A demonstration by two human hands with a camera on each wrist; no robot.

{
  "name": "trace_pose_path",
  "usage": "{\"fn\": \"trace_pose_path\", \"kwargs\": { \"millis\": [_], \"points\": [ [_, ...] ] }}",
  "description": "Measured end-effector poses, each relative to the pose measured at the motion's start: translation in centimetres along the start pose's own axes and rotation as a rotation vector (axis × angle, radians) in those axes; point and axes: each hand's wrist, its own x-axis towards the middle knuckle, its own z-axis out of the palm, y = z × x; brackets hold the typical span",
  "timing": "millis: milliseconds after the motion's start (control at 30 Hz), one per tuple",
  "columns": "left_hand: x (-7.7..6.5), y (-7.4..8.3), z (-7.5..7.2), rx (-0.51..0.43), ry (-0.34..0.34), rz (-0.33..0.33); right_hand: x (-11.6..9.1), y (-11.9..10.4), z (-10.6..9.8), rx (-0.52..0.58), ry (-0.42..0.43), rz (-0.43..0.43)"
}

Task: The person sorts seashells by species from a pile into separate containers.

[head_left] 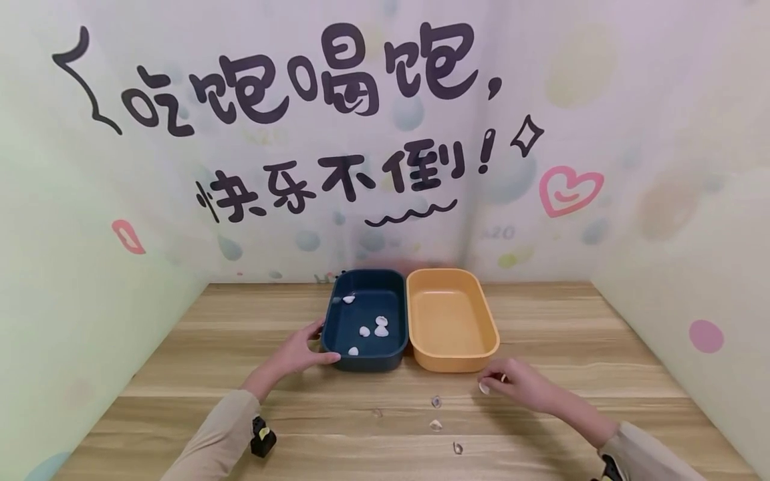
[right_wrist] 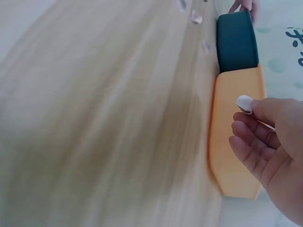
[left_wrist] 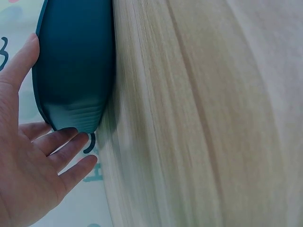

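My left hand [head_left: 297, 351] rests against the front left corner of the dark blue tub [head_left: 365, 363], thumb on the front and fingers along the left side. Its fingers look spread and fairly straight in the left wrist view. Inside that tub lie several small white seashells [head_left: 381, 331]. My right hand [head_left: 523, 384] pinches a white seashell [right_wrist: 244, 102] between thumb and forefinger, just in front of the yellow tub [head_left: 454, 363]. The other fingers of that hand curl loosely below the shell. No shells show inside the yellow tub.
Both tubs stand side by side at the back of the wooden table [head_left: 271, 427], near the printed backdrop [head_left: 385, 247]. In front of them lie a grey shell [head_left: 436, 401], a pale shell [head_left: 436, 425], a dark-edged shell [head_left: 458, 448] and a faint clear piece [head_left: 377, 413].
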Motion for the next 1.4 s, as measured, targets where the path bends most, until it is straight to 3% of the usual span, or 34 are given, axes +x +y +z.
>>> {"fn": "trace_pose_path", "kwargs": {
  "millis": [200,467,667,1167,1400],
  "points": [
    [-0.1,0.0,0.0,0.005,0.002,0.000,1.3,-0.7,-1.0,0.006,0.018,-0.032],
    [-0.1,0.0,0.0,-0.009,-0.001,-0.024,3.1,-0.8,-2.4,0.010,-0.013,0.010],
    [-0.1,0.0,0.0,-0.019,-0.003,-0.021,4.5,-0.4,-3.1,-0.005,0.011,0.028],
    [-0.1,-0.1,0.0,-0.015,-0.003,-0.011,8.2,1.4,-3.8,-0.036,0.120,0.050],
    [-0.2,-0.1,0.0,-0.013,-0.002,-0.013,9.8,2.4,-3.3,-0.019,0.247,0.121]
  ]
}}
